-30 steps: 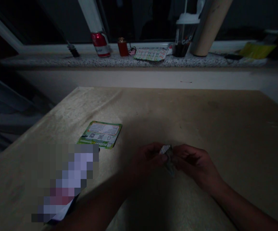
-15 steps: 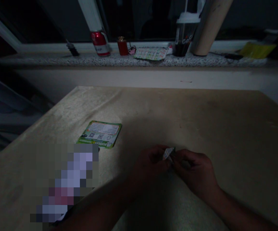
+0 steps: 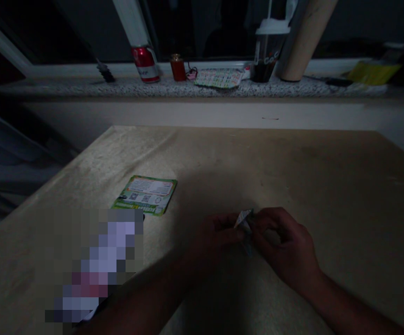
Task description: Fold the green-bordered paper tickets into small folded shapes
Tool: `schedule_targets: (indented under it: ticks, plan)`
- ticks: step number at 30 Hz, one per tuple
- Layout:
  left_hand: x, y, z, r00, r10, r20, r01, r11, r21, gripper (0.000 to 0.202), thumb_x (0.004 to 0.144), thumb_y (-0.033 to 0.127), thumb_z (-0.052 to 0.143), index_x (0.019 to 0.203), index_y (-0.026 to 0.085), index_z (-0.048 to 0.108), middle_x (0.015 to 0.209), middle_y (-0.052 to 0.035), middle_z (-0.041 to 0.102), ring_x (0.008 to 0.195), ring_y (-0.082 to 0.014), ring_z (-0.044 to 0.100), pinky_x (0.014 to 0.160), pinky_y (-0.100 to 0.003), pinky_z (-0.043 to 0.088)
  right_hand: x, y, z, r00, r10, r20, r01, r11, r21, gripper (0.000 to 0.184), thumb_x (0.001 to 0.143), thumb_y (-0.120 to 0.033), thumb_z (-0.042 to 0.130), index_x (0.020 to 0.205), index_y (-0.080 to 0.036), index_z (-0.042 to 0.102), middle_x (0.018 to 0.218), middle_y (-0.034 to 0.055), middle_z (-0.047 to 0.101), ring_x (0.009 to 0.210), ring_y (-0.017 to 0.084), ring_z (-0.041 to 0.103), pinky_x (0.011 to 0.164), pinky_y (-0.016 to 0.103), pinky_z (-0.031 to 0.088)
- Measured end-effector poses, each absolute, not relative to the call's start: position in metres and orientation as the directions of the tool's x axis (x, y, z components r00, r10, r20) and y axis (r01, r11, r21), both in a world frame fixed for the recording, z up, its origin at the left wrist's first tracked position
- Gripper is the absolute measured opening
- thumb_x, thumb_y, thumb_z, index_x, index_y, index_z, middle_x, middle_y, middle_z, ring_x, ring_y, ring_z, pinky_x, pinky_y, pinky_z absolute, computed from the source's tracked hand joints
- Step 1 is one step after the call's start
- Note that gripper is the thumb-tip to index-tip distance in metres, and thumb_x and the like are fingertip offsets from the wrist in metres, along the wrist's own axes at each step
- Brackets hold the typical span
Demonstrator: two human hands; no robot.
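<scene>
Dim worktop (image 3: 327,177) fills most of the view, with a speckled sill (image 3: 118,90) beyond at 12 o'clock from the hands. Between 8 and 9 o'clock lies a pixelated object (image 3: 107,260), too obscured to identify; a tan tube (image 3: 305,46) is on the sill towards 1. Right hand (image 3: 287,244) and left hand (image 3: 214,237), at 3 and 9 o'clock, pinch one scrap in their fingertips. A cup (image 3: 266,56) is at 12, a green card (image 3: 146,195) between 9 and 10, a red can (image 3: 146,65) at 11. Smallest is that printed scrap (image 3: 244,217), at 5 o'clock from the view's centre, partly hidden by fingers.

The folded piece (image 3: 244,217) is perhaps matt paper, the can (image 3: 144,60) glossy metal.
</scene>
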State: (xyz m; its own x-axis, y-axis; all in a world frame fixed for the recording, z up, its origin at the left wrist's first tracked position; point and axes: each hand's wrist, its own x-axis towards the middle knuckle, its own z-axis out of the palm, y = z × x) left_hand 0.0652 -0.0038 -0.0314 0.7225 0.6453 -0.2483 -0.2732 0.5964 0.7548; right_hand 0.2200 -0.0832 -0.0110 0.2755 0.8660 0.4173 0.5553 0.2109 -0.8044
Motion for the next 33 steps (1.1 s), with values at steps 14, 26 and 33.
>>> schedule_targets:
  ticks: [14, 26, 33]
  plan:
    - [0.063, -0.003, -0.029, 0.745, 0.624, -0.237, -0.239, 0.581, 0.778, 0.021, 0.073, 0.021, 0.078, 0.093, 0.013, 0.080, 0.089, -0.0068, 0.077, 0.080, -0.0153, 0.066, 0.082, -0.027, 0.047, 0.231, -0.080, -0.016, -0.113, 0.762, 0.637, 0.753, 0.484, -0.445, 0.019, 0.092, -0.014, 0.069, 0.111, -0.016, 0.069, 0.102, 0.0111, 0.075, 0.082, 0.020, 0.075, 0.070, 0.031, 0.064]
    - [0.065, -0.004, -0.028, 0.629, 0.688, -0.361, -0.040, 0.493, 0.869, 0.016, 0.070, 0.031, 0.074, 0.075, 0.015, 0.073, 0.068, -0.0014, 0.066, 0.066, -0.0139, 0.058, 0.067, -0.026, 0.045, 0.228, -0.083, -0.013, -0.207, 0.813, 0.545, 0.867, 0.411, -0.283, 0.017, 0.099, -0.020, 0.056, 0.106, -0.014, 0.071, 0.095, 0.0099, 0.076, 0.070, 0.021, 0.073, 0.063, 0.034, 0.062]
    - [0.062, 0.001, -0.024, 0.574, 0.753, -0.323, 0.024, 0.379, 0.925, 0.020, 0.076, 0.032, 0.056, 0.066, 0.016, 0.062, 0.059, -0.0007, 0.060, 0.056, -0.0141, 0.056, 0.054, -0.025, 0.044, 0.220, -0.076, 0.000, -0.211, 0.889, 0.407, 0.868, 0.361, -0.340, 0.020, 0.099, -0.023, 0.055, 0.100, -0.016, 0.073, 0.088, 0.0066, 0.074, 0.067, 0.018, 0.071, 0.062, 0.030, 0.058]
